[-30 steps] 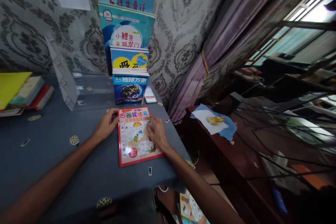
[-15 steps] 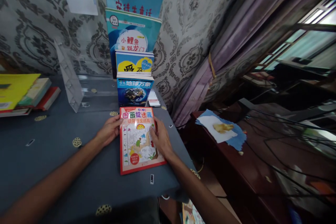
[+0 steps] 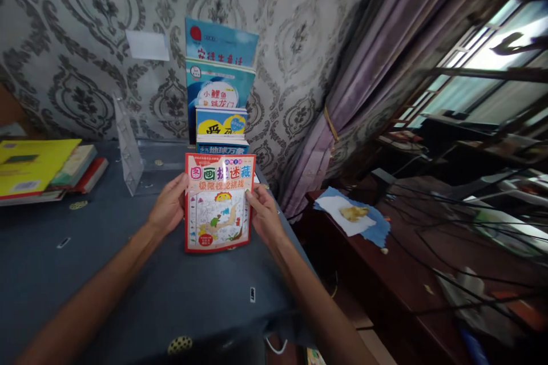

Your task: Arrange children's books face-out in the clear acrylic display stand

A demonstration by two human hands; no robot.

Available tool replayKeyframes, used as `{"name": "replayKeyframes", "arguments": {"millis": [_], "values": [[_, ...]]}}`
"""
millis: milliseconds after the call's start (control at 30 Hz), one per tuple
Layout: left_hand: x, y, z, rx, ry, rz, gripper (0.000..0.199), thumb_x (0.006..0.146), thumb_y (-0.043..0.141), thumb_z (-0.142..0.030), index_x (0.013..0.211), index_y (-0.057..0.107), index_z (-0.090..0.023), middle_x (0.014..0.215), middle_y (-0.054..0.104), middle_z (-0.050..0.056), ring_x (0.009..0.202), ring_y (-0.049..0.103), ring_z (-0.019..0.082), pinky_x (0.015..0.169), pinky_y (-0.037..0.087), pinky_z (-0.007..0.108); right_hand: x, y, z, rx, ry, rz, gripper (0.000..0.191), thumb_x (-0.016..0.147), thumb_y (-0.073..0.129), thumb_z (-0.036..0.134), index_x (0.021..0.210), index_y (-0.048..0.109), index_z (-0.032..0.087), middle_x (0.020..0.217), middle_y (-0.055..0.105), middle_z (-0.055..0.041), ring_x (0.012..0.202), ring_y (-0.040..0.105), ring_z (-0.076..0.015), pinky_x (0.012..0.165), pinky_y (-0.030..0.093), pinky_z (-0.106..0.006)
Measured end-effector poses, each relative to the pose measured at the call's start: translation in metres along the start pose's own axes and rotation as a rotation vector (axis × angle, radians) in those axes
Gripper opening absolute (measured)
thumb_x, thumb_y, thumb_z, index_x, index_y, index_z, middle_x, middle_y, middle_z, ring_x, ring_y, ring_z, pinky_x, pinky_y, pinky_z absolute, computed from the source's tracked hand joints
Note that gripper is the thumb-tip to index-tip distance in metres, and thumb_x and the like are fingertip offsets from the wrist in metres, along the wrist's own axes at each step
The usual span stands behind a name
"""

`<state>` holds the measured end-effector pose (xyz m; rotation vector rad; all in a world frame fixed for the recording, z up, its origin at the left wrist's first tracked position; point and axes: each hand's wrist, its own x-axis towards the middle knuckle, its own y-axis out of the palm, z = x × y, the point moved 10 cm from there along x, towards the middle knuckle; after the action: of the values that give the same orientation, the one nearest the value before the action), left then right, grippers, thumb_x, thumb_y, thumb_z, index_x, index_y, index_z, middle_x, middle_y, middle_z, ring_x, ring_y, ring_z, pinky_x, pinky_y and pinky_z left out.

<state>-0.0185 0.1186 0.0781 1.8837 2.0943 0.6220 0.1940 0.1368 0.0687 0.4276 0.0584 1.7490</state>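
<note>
A red-bordered picture book is held upright above the grey table. My left hand grips its left edge, and my right hand grips its right edge with the thumb on the cover. Just behind it, a clear stepped rack holds several books in tiers: a blue book partly hidden by the red one, a yellow and blue book, a teal book, and a tall blue book at the back. The left part of the rack holds no books.
At the left lies a stack of books with a yellow one on top. To the right, beyond the table's edge, a dark red desk carries a blue cloth and black cables. A purple curtain hangs by the patterned wall.
Both hands have lifted the red-bordered book and tilted it more upright, so that it now covers most of the front blue book. The camera view has tipped upward.
</note>
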Motion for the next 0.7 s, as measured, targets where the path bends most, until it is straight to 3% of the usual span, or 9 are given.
{"name": "replayKeyframes", "arguments": {"millis": [100, 167, 367, 500, 700], "values": [[0.001, -0.003, -0.021, 0.005, 0.104, -0.060, 0.046, 0.084, 0.073, -0.058, 0.107, 0.073, -0.018, 0.106, 0.081, 0.010, 0.115, 0.072, 0.031, 0.098, 0.060, 0.045, 0.009, 0.016, 0.018, -0.018, -0.129, -0.038, 0.032, 0.080, 0.069, 0.051, 0.098, 0.057, 0.027, 0.093, 0.076, -0.0026, 0.090, 0.071, -0.0246, 0.077, 0.059, -0.039], [-0.003, -0.007, -0.022, 0.016, 0.122, -0.095, 0.053, 0.084, 0.069, -0.066, 0.104, 0.074, -0.017, 0.103, 0.081, 0.011, 0.116, 0.071, 0.033, 0.097, 0.061, 0.045, 0.010, 0.023, 0.019, -0.008, -0.171, -0.060, 0.027, 0.080, 0.066, 0.047, 0.096, 0.057, 0.027, 0.090, 0.074, -0.0025, 0.087, 0.070, -0.0240, 0.078, 0.058, -0.038], [-0.022, -0.021, 0.019, 0.099, 0.022, -0.059, 0.060, 0.069, 0.079, -0.070, 0.094, 0.076, -0.016, 0.094, 0.081, 0.014, 0.111, 0.073, 0.038, 0.089, 0.063, 0.044, -0.003, 0.021, -0.009, 0.007, -0.180, -0.150, 0.022, 0.085, 0.062, 0.045, 0.089, 0.057, 0.024, 0.085, 0.069, -0.0017, 0.079, 0.064, -0.0205, 0.075, 0.054, -0.032], [-0.027, -0.029, 0.043, 0.154, -0.045, -0.003, 0.057, 0.059, 0.089, -0.061, 0.092, 0.077, -0.016, 0.091, 0.081, 0.014, 0.103, 0.075, 0.039, 0.084, 0.064, 0.045, -0.013, 0.022, -0.017, -0.102, -0.214, -0.125, 0.025, 0.091, 0.057, 0.049, 0.093, 0.058, 0.024, 0.088, 0.066, -0.0015, 0.083, 0.062, -0.0204, 0.077, 0.053, -0.031], [-0.030, -0.018, 0.039, 0.201, -0.043, 0.121, 0.053, 0.055, 0.094, -0.043, 0.100, 0.079, -0.019, 0.100, 0.081, 0.012, 0.099, 0.076, 0.037, 0.091, 0.062, 0.050, -0.021, 0.029, -0.016, -0.273, -0.266, -0.050, 0.026, 0.095, 0.053, 0.049, 0.103, 0.057, 0.025, 0.095, 0.065, -0.0024, 0.089, 0.062, -0.0210, 0.083, 0.054, -0.032]]}}
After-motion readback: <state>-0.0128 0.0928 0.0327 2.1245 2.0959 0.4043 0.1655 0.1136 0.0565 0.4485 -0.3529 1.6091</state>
